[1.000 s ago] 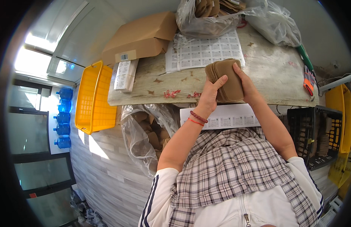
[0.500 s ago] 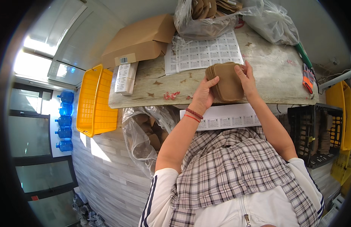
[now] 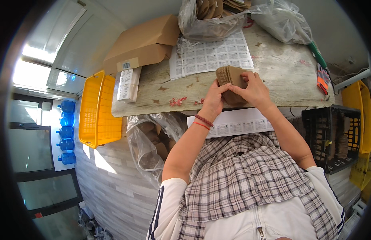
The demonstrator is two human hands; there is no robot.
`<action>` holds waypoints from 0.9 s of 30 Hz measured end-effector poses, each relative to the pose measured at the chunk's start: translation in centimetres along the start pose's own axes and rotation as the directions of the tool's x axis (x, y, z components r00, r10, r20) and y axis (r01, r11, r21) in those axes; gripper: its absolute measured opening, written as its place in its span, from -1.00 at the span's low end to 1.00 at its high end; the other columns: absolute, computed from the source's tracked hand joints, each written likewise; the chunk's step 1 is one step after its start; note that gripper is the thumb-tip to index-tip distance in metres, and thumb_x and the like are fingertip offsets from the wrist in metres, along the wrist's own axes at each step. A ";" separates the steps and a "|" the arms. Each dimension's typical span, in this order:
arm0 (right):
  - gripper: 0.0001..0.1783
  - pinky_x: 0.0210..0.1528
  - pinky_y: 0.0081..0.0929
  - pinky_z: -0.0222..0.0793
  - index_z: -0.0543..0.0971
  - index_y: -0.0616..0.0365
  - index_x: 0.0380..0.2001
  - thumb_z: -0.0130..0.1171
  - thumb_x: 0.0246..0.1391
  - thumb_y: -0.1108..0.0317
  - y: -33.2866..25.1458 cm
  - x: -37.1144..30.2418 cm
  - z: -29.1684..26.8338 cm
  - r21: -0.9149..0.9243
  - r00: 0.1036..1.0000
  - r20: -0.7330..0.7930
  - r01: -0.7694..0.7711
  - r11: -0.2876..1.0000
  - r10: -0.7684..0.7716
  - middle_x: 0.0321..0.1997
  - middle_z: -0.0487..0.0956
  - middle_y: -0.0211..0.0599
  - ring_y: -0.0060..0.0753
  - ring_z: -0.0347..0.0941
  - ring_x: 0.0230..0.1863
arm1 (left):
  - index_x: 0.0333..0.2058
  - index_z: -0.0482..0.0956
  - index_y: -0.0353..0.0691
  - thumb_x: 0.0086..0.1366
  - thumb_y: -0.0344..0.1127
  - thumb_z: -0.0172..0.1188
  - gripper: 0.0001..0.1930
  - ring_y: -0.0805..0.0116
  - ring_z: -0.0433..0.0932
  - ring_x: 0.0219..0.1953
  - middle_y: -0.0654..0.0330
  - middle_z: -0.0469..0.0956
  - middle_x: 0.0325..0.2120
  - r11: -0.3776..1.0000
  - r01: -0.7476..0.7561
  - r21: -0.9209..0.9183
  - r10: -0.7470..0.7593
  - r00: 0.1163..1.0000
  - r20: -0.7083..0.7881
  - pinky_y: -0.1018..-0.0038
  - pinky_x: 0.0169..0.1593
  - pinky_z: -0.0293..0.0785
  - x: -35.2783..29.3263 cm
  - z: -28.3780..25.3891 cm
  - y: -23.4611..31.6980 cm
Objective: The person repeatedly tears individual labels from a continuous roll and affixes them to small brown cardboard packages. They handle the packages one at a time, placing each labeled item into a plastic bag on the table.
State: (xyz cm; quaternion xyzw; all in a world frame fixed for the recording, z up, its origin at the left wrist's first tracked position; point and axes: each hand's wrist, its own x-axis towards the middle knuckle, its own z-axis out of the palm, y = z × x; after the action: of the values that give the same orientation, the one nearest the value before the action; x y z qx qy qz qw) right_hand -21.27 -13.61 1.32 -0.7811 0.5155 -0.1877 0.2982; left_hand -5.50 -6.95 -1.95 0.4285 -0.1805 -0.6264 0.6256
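Both my hands hold a thick stack of brown cardboard pieces [image 3: 233, 76] with rounded corners, over the table's near edge. My left hand [image 3: 213, 99] is closed round the stack's left side, its thumb on the near face. On the right side, my right hand [image 3: 255, 93] grips the stack with bent fingers at its upper edge, and its thumb reaches across to the left thumb. The stack is tilted, and its layered left edge shows. Printed white sheets [image 3: 229, 54] lie on the table behind it. Another printed sheet [image 3: 243, 123] rests on my lap below.
At the table's [image 3: 153, 94] back left are a cardboard box [image 3: 143, 40] and a bundle of white slips [image 3: 128, 86]. A clear bag [image 3: 209, 30] holds brown pieces. A yellow basket [image 3: 98, 116] and an open plastic bag [image 3: 143, 154] stand left; a black crate [image 3: 331, 116] stands right.
The stack has tipped from showing its broad face to showing more of its layered edge. My right hand has moved left and inward, its thumb now beside my left thumb.
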 end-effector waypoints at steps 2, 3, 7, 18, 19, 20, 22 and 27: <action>-0.19 0.07 -0.21 0.48 0.49 0.11 0.07 0.45 -0.13 -0.21 -0.1 0.0 -0.2 0.004 0.999 0.029 -0.016 1.000 0.016 0.08 0.52 -0.19 -0.17 0.54 0.10 | 0.18 0.35 -0.28 0.37 -0.42 0.18 -0.56 0.29 0.51 0.08 0.15 0.51 0.06 1.000 0.005 -0.010 -0.005 1.000 0.012 0.29 0.22 0.45 0.1 0.0 0.2; -0.18 0.07 -0.21 0.48 0.49 0.11 0.07 0.45 -0.13 -0.21 0.0 0.0 -0.2 0.013 0.999 0.040 -0.015 1.000 0.014 0.08 0.52 -0.19 -0.17 0.54 0.10 | 0.19 0.34 -0.28 0.34 -0.44 0.19 -0.54 0.29 0.52 0.06 0.15 0.51 0.05 1.000 0.006 -0.014 -0.006 1.000 0.017 0.29 0.20 0.47 0.2 0.0 0.4; -0.17 0.08 -0.24 0.48 0.49 0.11 0.10 0.47 -0.15 -0.19 0.7 0.3 0.1 0.079 0.999 0.048 -0.019 0.997 0.015 0.09 0.51 -0.18 -0.18 0.54 0.09 | 0.16 0.35 -0.30 0.31 -0.44 0.22 -0.54 0.27 0.54 0.04 0.13 0.53 0.02 1.000 -0.002 -0.014 0.002 1.000 0.000 0.30 0.17 0.49 0.5 0.0 0.3; -0.48 0.02 -0.30 0.48 0.53 0.27 0.05 0.16 0.01 0.24 4.0 2.1 -1.5 0.345 0.984 0.100 -0.174 0.922 0.149 -0.10 0.66 -0.03 -0.12 0.61 -0.07 | 0.12 0.37 -0.29 0.27 -0.44 0.23 -0.56 0.28 0.58 -0.03 0.11 0.56 -0.04 0.994 0.078 0.083 -0.064 0.986 -0.153 0.30 0.08 0.57 0.9 0.0 1.0; -0.48 0.01 -0.30 0.48 0.52 0.28 0.06 0.14 0.02 0.26 4.1 2.1 -1.7 0.352 0.979 0.131 -0.191 0.916 0.154 -0.09 0.66 -0.02 -0.11 0.61 -0.06 | 0.13 0.34 -0.31 0.26 -0.45 0.23 -0.52 0.26 0.58 -0.03 0.09 0.55 -0.03 0.992 0.052 0.116 -0.034 0.989 -0.147 0.30 0.07 0.57 1.0 -0.1 0.9; -0.47 0.01 -0.31 0.49 0.52 0.28 0.06 0.18 0.03 0.22 4.0 1.9 -1.8 0.343 0.975 0.160 -0.204 0.917 0.157 -0.09 0.66 -0.03 -0.13 0.62 -0.06 | 0.15 0.31 -0.33 0.24 -0.45 0.24 -0.49 0.25 0.58 -0.02 0.07 0.54 -0.02 0.989 0.026 0.147 -0.006 0.990 -0.137 0.29 0.07 0.57 1.0 -0.1 0.9; -0.43 0.00 -0.34 0.49 0.53 0.28 0.07 0.25 0.06 0.14 3.4 1.5 -1.7 0.326 0.962 0.218 -0.230 0.917 0.163 -0.09 0.67 -0.04 -0.15 0.62 -0.05 | 0.19 0.26 -0.35 0.22 -0.47 0.25 -0.43 0.24 0.58 -0.02 0.04 0.52 0.00 0.972 -0.035 0.230 0.063 0.992 -0.113 0.30 0.05 0.57 1.3 0.2 0.6; -0.09 -0.04 -0.36 0.52 0.49 0.30 0.14 0.45 -0.07 -0.23 2.2 0.4 -1.3 0.295 0.985 0.142 -0.134 0.946 0.095 -0.13 0.67 -0.10 -0.21 0.64 -0.09 | 0.20 0.27 -0.36 0.23 -0.54 0.25 -0.42 0.29 0.57 -0.01 0.08 0.52 0.00 0.896 -0.141 0.420 0.210 0.970 -0.123 0.34 0.03 0.58 1.0 3.2 0.8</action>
State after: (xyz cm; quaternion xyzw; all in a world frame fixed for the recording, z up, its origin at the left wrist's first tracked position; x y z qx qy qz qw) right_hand -23.47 -14.95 0.85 -0.7050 0.5050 -0.1974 0.4571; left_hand -7.31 -8.98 0.15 0.5821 -0.2928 -0.4778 0.5892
